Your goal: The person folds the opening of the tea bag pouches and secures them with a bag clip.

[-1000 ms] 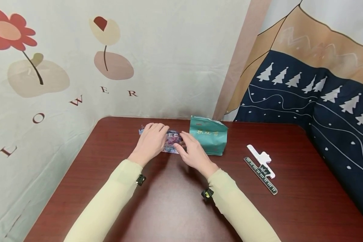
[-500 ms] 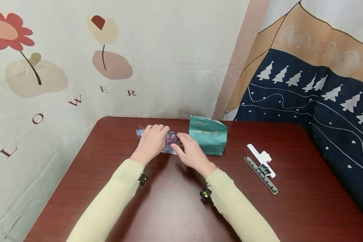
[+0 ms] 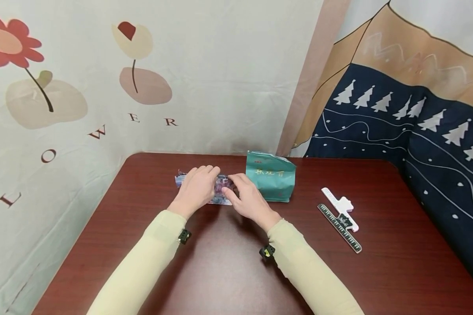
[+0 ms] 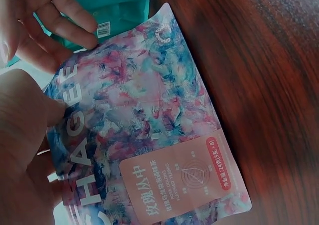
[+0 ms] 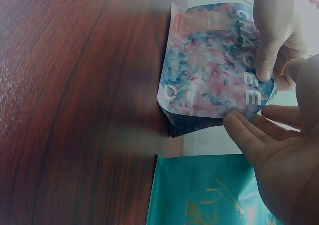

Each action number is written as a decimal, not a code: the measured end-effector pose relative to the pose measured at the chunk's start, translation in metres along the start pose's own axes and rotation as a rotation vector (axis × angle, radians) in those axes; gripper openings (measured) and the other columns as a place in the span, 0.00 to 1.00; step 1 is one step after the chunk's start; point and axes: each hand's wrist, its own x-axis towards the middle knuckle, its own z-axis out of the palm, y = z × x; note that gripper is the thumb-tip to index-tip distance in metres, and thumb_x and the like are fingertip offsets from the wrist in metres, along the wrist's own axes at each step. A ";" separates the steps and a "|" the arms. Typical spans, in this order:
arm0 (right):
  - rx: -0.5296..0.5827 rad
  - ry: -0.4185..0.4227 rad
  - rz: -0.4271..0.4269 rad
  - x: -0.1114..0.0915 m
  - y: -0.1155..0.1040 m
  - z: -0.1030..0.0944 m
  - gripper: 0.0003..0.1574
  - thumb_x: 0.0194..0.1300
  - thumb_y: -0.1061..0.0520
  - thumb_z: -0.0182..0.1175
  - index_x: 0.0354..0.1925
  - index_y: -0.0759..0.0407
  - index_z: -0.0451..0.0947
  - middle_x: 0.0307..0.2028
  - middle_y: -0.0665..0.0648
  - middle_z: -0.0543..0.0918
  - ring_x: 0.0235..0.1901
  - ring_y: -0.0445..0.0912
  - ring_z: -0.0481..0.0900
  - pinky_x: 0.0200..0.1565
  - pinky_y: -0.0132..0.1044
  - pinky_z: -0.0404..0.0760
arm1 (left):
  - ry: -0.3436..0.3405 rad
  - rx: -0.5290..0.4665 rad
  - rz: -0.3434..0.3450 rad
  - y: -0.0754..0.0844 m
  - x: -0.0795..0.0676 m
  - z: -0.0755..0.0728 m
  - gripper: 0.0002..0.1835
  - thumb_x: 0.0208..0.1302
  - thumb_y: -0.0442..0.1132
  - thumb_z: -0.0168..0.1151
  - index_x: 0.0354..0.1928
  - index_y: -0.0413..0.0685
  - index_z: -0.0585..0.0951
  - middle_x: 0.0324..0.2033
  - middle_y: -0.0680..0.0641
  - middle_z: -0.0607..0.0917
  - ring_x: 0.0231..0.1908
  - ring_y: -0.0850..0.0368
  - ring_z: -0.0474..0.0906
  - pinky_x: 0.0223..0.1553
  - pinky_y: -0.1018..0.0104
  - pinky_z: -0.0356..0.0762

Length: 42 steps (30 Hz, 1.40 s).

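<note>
A pink, blue and purple CHAGEE tea pouch (image 4: 129, 100) stands at the far side of the table, its label reading rose oolong teabag. My left hand (image 3: 199, 186) grips the pouch near its top, thumb on the printed front and fingers behind. On the pouch's right side, my right hand (image 3: 250, 201) holds its fingers loosely extended. In the right wrist view, fingertips (image 5: 233, 117) of that hand touch the pouch's side edge. Close by on the right stands a teal bag (image 3: 276, 186) with gold characters.
To the right on the dark red wooden table (image 3: 390, 210) lie a white clip (image 3: 344, 204) and a dark clip (image 3: 340, 227) with a piano-key pattern. A printed cloth (image 3: 228, 87) hangs behind the table's far edge.
The pouch has shifted slightly left and nearer to me. Both hands stay at it, the right one having moved a little left. The teal bag and clips stay put.
</note>
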 end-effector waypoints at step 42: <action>-0.064 -0.019 0.010 0.006 0.003 0.007 0.14 0.74 0.63 0.58 0.54 0.66 0.82 0.48 0.62 0.85 0.49 0.54 0.84 0.53 0.48 0.83 | 0.003 -0.061 0.057 0.001 -0.004 0.004 0.10 0.64 0.37 0.69 0.28 0.46 0.77 0.25 0.47 0.80 0.24 0.46 0.80 0.27 0.54 0.76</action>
